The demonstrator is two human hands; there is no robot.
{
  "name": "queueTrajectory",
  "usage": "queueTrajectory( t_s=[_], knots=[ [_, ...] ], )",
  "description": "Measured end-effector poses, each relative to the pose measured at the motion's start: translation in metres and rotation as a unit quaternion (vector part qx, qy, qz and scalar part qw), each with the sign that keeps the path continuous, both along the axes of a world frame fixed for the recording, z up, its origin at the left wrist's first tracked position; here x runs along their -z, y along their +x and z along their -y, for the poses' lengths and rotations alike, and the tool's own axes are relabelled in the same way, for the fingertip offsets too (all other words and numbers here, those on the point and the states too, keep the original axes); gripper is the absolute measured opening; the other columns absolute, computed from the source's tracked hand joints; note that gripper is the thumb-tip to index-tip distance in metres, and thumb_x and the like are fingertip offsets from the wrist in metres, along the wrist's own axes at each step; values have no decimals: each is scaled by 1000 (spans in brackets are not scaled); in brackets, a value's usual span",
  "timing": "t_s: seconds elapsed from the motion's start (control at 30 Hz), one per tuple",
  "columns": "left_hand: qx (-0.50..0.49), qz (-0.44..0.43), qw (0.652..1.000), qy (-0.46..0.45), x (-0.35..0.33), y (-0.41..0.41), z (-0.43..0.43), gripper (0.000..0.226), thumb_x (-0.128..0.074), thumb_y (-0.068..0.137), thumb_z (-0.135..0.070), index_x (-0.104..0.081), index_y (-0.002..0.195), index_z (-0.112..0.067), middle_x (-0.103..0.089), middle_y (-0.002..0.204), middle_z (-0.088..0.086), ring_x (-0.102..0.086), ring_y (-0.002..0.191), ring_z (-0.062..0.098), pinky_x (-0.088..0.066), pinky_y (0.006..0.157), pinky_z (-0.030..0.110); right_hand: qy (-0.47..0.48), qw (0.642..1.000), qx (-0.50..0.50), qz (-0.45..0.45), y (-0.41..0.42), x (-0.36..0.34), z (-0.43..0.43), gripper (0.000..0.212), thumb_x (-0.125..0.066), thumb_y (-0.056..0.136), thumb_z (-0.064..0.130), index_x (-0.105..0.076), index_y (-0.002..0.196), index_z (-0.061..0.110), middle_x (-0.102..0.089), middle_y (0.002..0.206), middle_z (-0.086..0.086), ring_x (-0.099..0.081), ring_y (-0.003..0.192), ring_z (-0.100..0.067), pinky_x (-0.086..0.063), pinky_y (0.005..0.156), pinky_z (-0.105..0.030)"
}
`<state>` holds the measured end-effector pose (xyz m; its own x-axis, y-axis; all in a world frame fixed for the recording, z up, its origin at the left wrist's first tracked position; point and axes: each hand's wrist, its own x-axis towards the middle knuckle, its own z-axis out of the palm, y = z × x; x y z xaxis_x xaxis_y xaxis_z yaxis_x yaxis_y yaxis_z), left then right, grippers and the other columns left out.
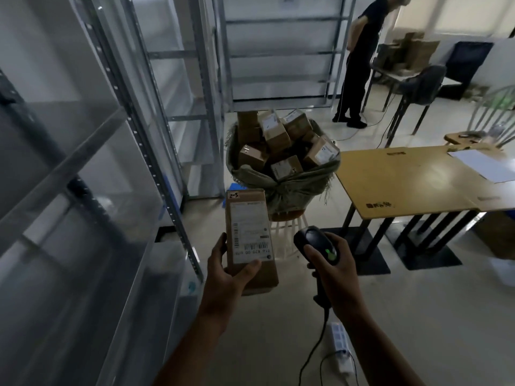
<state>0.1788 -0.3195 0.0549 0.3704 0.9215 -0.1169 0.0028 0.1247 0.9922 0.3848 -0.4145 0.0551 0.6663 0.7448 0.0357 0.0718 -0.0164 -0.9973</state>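
We scan the parcel (250,235)
On the sack's (281,188) near side, our left hand (223,271) grips the parcel and our right hand (334,271) grasps the scanner (317,243); we should aim it squarely at the barcode (255,244).

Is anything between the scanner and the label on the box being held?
Nothing visible. Only open air separates the scanner in the right hand from the box that the left hand holds. Its thumb rests on the lower edge of the label, below the barcode, which shows uncovered.
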Motion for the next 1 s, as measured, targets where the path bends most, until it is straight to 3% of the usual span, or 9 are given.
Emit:
queueTrajectory(
  t_s=[0.17, 0.37, 0.57, 0.73, 0.9, 1.0],
  knots=[
    [6, 9, 1000, -14, 3, 32, -51, 95, -87, 72, -46, -36, 152, -46, -55, 143, -9, -67, 119, 19, -63, 89, 42, -12, 1000, 6, -7, 28, -6, -58, 51, -77, 88, 27, -51, 131, 27, -64, 115, -1, -73, 87, -25, -61, 71, -32],
    [32, 40, 998, -35, 7, 67, -143, 96, -87, 73, -41, -34, 154, -41, -56, 143, -7, -67, 120, 20, -62, 93, 47, -2, 1000, 19, 15, 53, -14, -139, 54, -77, 88, 22, -50, 135, 19, -63, 116, -2, -71, 93, -24, -57, 66, -21],
    [83, 64, 993, -48, -3, 100, -237, 98, -93, 67, -45, -38, 148, -47, -54, 144, -6, -63, 126, 23, -60, 96, 50, -7, 998, 59, 38, 68, -32, -210, 45, -76, 90, 17, -52, 129, 22, -62, 115, 4, -68, 87, 5, -56, 65, -15],
    [130, 77, 987, -58, -5, 135, -298, 100, -93, 63, -44, -40, 147, -50, -59, 140, -7, -64, 125, 23, -59, 96, 52, -16, 992, 119, 43, 89, -34, -248, 43, -76, 91, 21, -52, 127, 25, -62, 113, 6, -66, 80, 8, -55, 60, -15],
    [160, 66, 983, -67, 0, 183, -328, 106, -93, 63, -43, -35, 152, -48, -56, 141, -7, -63, 123, 16, -62, 91, 40, -29, 986, 156, 42, 123, -26, -271, 41, -76, 90, 18, -54, 124, 24, -62, 112, 5, -66, 82, 9, -55, 62, -14],
    [175, 70, 979, -75, 4, 216, -348, 101, -94, 70, -33, -36, 152, -46, -58, 138, -6, -65, 120, 15, -63, 81, 31, -21, 984, 175, 31, 157, -17, -290, 44, -78, 89, 20, -56, 127, 24, -65, 116, 3, -69, 93, -1, -57, 71, -20]
  ],
)
